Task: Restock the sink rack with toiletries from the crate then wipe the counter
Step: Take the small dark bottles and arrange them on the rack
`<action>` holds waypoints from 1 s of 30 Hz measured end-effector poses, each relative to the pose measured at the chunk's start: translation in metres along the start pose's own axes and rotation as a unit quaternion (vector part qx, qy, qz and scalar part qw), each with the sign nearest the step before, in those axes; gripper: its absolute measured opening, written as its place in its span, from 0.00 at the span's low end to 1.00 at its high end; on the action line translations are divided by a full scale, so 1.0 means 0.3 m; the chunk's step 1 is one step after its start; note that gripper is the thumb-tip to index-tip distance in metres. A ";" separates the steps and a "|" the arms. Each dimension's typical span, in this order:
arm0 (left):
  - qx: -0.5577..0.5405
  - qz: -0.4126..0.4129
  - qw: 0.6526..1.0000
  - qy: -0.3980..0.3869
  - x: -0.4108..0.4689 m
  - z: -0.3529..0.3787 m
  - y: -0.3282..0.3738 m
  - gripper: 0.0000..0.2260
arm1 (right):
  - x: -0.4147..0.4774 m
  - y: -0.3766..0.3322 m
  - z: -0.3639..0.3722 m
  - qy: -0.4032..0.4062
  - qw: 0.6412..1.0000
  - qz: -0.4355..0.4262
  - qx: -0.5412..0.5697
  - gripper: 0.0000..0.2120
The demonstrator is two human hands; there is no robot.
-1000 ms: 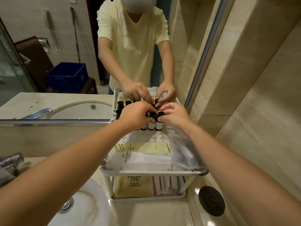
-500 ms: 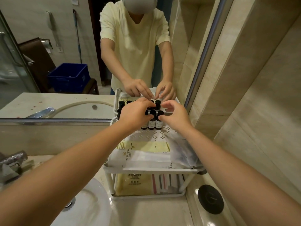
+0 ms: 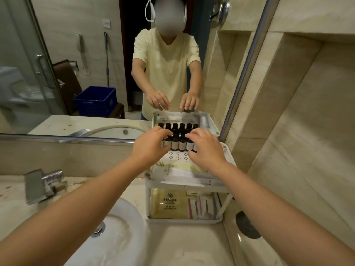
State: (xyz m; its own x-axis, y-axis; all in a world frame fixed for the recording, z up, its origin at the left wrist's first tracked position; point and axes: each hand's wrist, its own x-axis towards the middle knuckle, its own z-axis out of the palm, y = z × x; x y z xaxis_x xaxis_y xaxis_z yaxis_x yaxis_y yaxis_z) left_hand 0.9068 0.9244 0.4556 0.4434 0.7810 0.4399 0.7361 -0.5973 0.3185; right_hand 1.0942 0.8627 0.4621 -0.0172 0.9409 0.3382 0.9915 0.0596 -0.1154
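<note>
White rack, diamond-hole pattern; dark brown bottles; blue crate; beige counter.

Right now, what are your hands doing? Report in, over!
Fingers of left hand and right hand on the bottles; grip unclear. Bottles upright, back of the rack top shelf. Nothing in the way.

white plastic rack w/ perforated top; glossy stone counter; chrome tap at 9 o'clock; dark glass bottles.

left hand, right hand, fingers relaxed
</note>
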 end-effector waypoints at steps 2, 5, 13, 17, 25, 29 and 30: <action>-0.002 -0.018 1.000 -0.008 -0.071 -0.042 -0.033 0.19 | -0.026 -0.069 -0.008 -0.006 1.000 -0.012 -0.010 0.26; -0.009 -0.048 0.999 -0.023 -0.188 -0.115 -0.088 0.19 | -0.058 -0.202 -0.021 -0.009 0.999 -0.040 -0.032 0.24; 0.058 -0.116 0.990 -0.063 -0.522 -0.334 -0.251 0.25 | -0.134 -0.582 -0.026 -0.066 0.990 -0.102 -0.071 0.23; 0.103 -0.164 0.978 -0.078 -0.735 -0.442 -0.362 0.25 | -0.198 -0.805 0.004 -0.104 0.985 -0.131 -0.052 0.27; 0.153 -0.251 0.951 -0.091 -1.124 -0.613 -0.533 0.24 | -0.332 -1.217 0.085 -0.137 0.967 -0.217 0.000 0.26; 0.154 -0.297 0.938 -0.086 -1.307 -0.688 -0.593 0.24 | -0.408 -1.400 0.128 -0.149 0.954 -0.261 0.003 0.28; 0.154 -0.308 0.935 -0.087 -1.353 -0.705 -0.606 0.24 | -0.428 -1.444 0.140 -0.152 0.951 -0.270 0.007 0.28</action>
State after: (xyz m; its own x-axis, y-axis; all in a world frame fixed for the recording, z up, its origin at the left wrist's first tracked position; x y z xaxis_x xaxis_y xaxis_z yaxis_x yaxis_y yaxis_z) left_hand 0.4849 0.6774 0.3968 -0.0560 0.9933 0.1013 0.9797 0.0351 0.1971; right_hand 0.6615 0.7301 0.4295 -0.5623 0.8243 0.0657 0.8255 0.5642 -0.0146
